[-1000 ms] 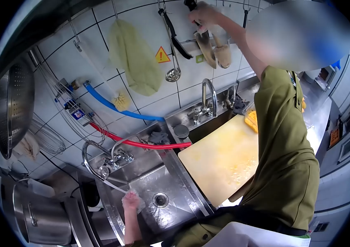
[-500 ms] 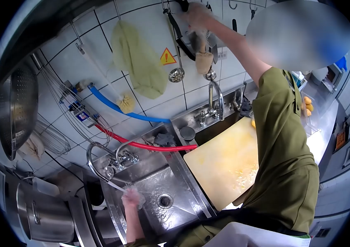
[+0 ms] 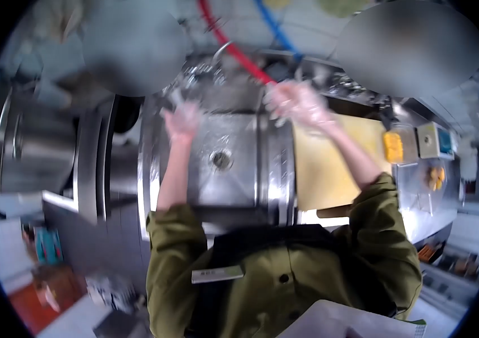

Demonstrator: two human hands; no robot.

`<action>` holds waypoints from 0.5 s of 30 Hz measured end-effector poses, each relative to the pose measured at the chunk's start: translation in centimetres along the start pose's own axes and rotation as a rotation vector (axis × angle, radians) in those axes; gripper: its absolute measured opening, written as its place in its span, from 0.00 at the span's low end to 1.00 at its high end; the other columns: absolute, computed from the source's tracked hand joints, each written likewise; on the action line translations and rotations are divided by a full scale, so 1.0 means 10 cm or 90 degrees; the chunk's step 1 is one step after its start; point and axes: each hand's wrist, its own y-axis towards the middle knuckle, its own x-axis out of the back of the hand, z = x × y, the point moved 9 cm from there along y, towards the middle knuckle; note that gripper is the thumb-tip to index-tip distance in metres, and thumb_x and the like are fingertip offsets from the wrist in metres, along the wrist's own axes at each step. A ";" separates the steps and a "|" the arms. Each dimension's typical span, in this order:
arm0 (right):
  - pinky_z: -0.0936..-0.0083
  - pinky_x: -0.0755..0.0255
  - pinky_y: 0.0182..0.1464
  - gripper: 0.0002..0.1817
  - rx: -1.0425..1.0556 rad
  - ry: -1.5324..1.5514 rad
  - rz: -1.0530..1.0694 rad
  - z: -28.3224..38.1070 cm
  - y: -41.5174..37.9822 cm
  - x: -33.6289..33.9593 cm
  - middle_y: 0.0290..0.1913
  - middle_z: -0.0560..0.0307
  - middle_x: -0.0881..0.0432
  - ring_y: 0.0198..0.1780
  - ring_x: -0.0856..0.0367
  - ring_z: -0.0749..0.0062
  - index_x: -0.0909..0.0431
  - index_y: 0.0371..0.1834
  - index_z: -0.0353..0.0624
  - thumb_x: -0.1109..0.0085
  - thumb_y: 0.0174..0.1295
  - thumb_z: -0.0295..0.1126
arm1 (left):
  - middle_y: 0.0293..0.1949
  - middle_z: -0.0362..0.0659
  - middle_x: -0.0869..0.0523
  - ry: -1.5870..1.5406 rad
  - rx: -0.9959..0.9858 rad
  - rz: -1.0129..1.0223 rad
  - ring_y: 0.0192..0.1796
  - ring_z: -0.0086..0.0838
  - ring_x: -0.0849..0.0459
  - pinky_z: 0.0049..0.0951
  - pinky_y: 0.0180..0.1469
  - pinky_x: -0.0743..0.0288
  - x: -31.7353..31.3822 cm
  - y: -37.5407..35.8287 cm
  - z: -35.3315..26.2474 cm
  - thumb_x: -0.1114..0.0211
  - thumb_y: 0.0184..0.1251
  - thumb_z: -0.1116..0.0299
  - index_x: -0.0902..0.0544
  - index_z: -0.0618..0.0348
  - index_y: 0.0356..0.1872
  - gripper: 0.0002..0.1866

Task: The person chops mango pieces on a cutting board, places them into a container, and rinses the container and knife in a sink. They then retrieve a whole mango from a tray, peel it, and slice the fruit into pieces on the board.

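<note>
Thin, crinkled, see-through plastic covers the hands (image 3: 300,104). The sink (image 3: 234,183) is bare metal, wet and glossy; the counter (image 3: 411,194) at right is shiny metal too. The cutting board (image 3: 329,169) looks like smooth plastic. The red hose (image 3: 245,61) looks like smooth plastic or rubber, the pot (image 3: 42,149) at left satiny metal, the sleeves (image 3: 383,225) matt woven cloth.

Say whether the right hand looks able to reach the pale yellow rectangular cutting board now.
Probably yes: the right hand is near the far left corner of the cutting board, and nothing visible stands between them, though blur hides whether the hand holds anything.
</note>
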 end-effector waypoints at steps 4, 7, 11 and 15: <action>0.82 0.30 0.32 0.14 -0.219 0.212 0.162 -1.04 0.32 -1.75 0.27 0.63 0.23 0.29 0.25 0.79 0.24 0.33 0.40 0.45 0.58 0.41 | 0.52 0.47 0.33 0.198 -0.202 -0.348 0.57 0.39 0.36 0.46 0.59 0.43 -0.30 -0.06 -0.04 0.51 0.50 0.30 0.39 0.60 0.59 0.46; 0.83 0.32 0.31 0.15 -0.278 0.455 0.258 -1.21 0.38 -2.44 0.27 0.64 0.25 0.27 0.27 0.80 0.25 0.35 0.40 0.44 0.57 0.41 | 0.54 0.46 0.32 0.242 -0.177 -0.358 0.54 0.39 0.33 0.44 0.55 0.40 -0.43 -0.10 -0.04 0.49 0.51 0.33 0.37 0.54 0.57 0.40; 0.83 0.34 0.27 0.11 -0.134 0.425 0.174 -1.28 0.58 -2.48 0.25 0.67 0.26 0.25 0.30 0.82 0.26 0.33 0.42 0.45 0.57 0.39 | 0.53 0.40 0.30 0.223 -0.119 -0.339 0.55 0.38 0.32 0.42 0.56 0.41 -0.39 -0.01 -0.12 0.49 0.53 0.34 0.36 0.49 0.55 0.35; 0.81 0.35 0.27 0.12 -0.118 0.282 0.106 -1.13 0.24 -2.47 0.21 0.68 0.28 0.24 0.32 0.83 0.25 0.27 0.43 0.46 0.58 0.40 | 0.60 0.43 0.38 0.223 -0.111 -0.350 0.57 0.36 0.35 0.41 0.56 0.41 -0.29 0.16 -0.21 0.48 0.52 0.33 0.45 0.48 0.63 0.42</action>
